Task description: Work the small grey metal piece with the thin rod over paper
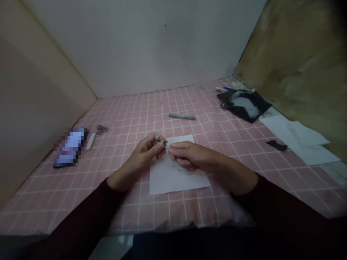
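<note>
My left hand (pixel 145 153) and my right hand (pixel 189 156) meet above a white sheet of paper (pixel 177 180), which lies on a pink cloth with a white grid (pixel 135 108). The left fingertips pinch a tiny grey piece (pixel 165 143). It is too small to identify. My right fingers curl in beside it, but I cannot tell whether they hold it. Both dark sleeves reach in from the bottom corners.
A pixelated phone (pixel 69 147), scissors (pixel 101 129) and a white nail file (pixel 91 141) lie to the left. A grey stick (pixel 181 116) lies ahead. Black fabric (pixel 245 104), loose white sheets (pixel 298 139) and a black scrap (pixel 276 145) lie to the right.
</note>
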### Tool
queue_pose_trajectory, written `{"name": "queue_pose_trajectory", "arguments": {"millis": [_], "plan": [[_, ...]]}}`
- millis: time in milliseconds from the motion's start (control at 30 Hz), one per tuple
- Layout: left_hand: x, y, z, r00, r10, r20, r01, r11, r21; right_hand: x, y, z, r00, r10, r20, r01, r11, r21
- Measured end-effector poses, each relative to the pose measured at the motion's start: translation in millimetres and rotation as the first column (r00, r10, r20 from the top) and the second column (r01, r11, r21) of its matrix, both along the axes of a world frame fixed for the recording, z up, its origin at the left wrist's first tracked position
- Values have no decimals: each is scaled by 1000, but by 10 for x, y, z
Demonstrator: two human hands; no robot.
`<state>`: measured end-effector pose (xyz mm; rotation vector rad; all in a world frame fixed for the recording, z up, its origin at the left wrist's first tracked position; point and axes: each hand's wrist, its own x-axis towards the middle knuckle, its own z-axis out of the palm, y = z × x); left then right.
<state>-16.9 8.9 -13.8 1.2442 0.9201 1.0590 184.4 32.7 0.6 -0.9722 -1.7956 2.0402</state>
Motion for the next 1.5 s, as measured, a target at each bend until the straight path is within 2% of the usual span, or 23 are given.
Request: {"name": "queue_pose_trajectory", "arguments": {"millis": [33,67,100,133,167,233,333,467,533,600,700,800,967,1033,1067,1100,1200,1233,1267,1500], "plan": [[-3,10,-1,1000,-18,18,19,998,-55,-12,-4,-14,996,-41,78,25,980,199],[-6,20,-1,998,-37,46,42,993,-112,-25,-8,-30,986,-93,142,28,915,402],[-9,29,0,996,-49,72,60,986,-157,-37,-12,-46,973,-143,183,14,823,568],[-12,35,1,994,-53,94,69,980,-185,-47,-15,-62,962,-180,207,-10,732,681],[-15,39,2,993,-47,109,67,979,-191,-55,-16,-78,954,-202,220,-32,664,747],[-17,37,-2,993,-25,117,44,986,-161,-65,-17,-107,946,-220,239,-58,610,790],[-20,23,-12,992,-8,127,24,991,-128,-84,-17,-142,939,-234,253,-70,591,804],[-52,26,-9,986,24,164,-4,993,-120,-132,-28,-194,932,-315,178,19,533,846],[-76,36,-7,979,17,205,11,991,-134,-149,-40,-225,934,-345,97,87,479,873],[-96,48,-15,964,20,267,23,988,-155,-151,-49,-254,937,-348,17,132,402,906],[-116,70,-42,935,24,354,41,983,-177,-132,-48,-282,957,-291,2,91,305,948],[-125,85,-60,920,22,392,66,976,-209,-107,-38,-279,964,-260,59,18,286,958],[-100,63,-61,942,56,330,10,981,-193,-102,-47,-245,954,-292,66,28,307,951],[-82,55,-82,970,81,229,-55,991,-118,-108,-49,-240,952,-301,52,63,360,931],[-75,56,-100,982,101,159,-92,994,-62,-111,-47,-236,952,-304,41,93,415,905],[-71,61,-121,989,122,87,-122,992,0,-113,-42,-231,953,-300,34,125,494,861],[-75,89,-184,989,144,-40,-138,981,135,-121,-18,-202,958,-287,16,224,780,584],[-80,99,-199,989,137,-50,-128,980,153,-125,-10,-191,957,-288,12,247,842,479],[-85,108,-210,990,131,-50,-121,979,162,-131,-4,-182,957,-289,9,261,880,398],[-79,72,-168,995,96,28,-100,975,197,-144,6,-197,963,-269,-3,266,949,167]]}}
